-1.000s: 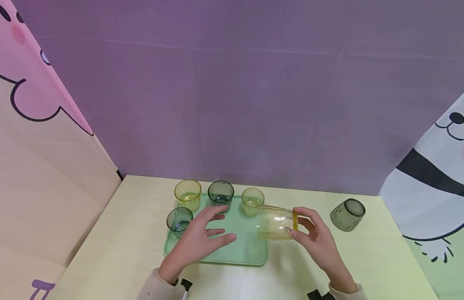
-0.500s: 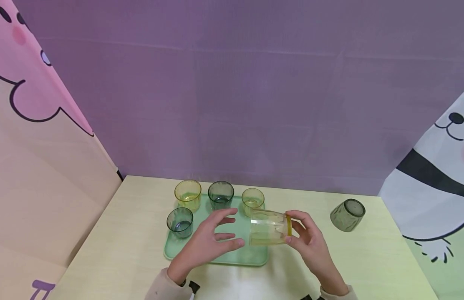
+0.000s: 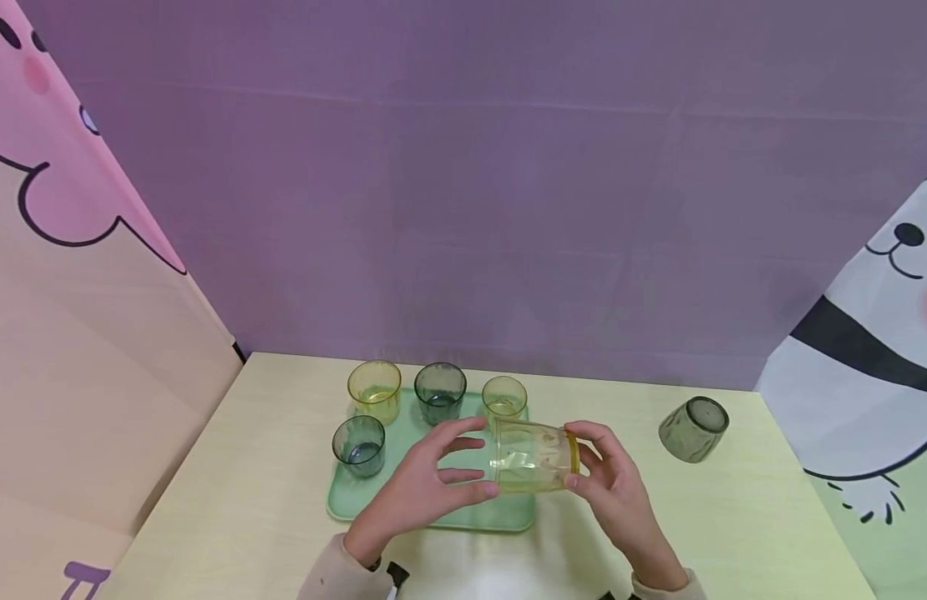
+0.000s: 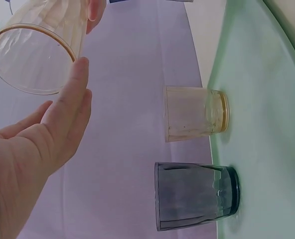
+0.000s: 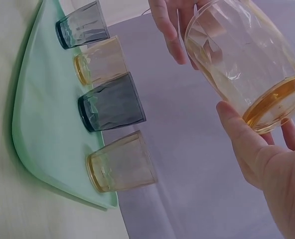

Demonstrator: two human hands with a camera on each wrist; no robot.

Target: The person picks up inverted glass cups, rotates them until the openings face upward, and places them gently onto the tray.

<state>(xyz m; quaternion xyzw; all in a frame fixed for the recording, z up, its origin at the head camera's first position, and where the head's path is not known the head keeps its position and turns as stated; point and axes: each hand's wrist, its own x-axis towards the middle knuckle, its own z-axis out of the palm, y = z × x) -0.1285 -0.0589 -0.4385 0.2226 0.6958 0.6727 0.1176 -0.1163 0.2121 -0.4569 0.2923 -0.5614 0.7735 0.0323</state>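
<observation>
Above the green tray (image 3: 493,518), right part | yellow glass tumbler (image 3: 534,457), one, lay sideways in midair | right grip (image 3: 613,479) pinched its base end | left grip (image 3: 426,483) spread wide at its rim, contact unclear | four upright tumblers (image 3: 440,393) stood on tray | smoky-grey tumbler (image 3: 692,432) stood upturned on table (image 3: 734,517), far right

The tray (image 3: 486,515) rests on the surface (image 3: 734,517). Along its far edge, left to right, stand the rear-left glass (image 3: 377,398), the rear-middle glass (image 3: 439,392) and the rear-right glass (image 3: 504,397); the front-left glass (image 3: 358,446) stands before the first. The held glass (image 3: 531,458) lies sideways above the tray's right part, between the left hand (image 3: 426,479) at its mouth and the right hand (image 3: 609,483) at its base. The outlying glass (image 3: 693,430) sits well right of the tray; the backdrop (image 3: 463,208) rises behind.
</observation>
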